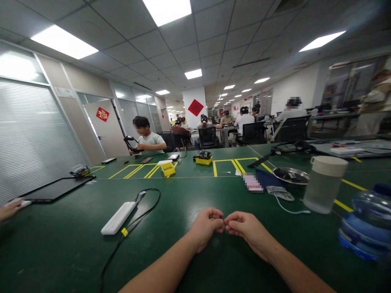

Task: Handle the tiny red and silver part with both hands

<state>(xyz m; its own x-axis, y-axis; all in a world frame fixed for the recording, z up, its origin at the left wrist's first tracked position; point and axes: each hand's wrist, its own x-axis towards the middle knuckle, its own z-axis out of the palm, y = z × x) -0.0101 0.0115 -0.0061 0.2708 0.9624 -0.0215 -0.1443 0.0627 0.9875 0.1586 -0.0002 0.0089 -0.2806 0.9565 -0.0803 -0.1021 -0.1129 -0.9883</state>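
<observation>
Just right of the middle of the green table [171, 252], my two hands meet with their fingertips almost touching. My right hand [249, 231] is closed, its thumb and forefinger pinching a small red piece [226, 222] whose kind is too small to tell. My left hand [204, 230] is closed as well, thumb against the fingers. A tiny dark spot shows at its fingertips, but I cannot make out what it holds. Nearest to my left hand lies a white power bank [119, 218] with a black cable [149, 209].
On the right stand a frosted lidded jar [325, 187], a blue water bottle [365, 224] and a metal bowl [291, 176]. Yellow bins [168, 169] sit farther back. A laptop [58, 188] and another person's hand [10, 209] are at left. A person [148, 138] sits across.
</observation>
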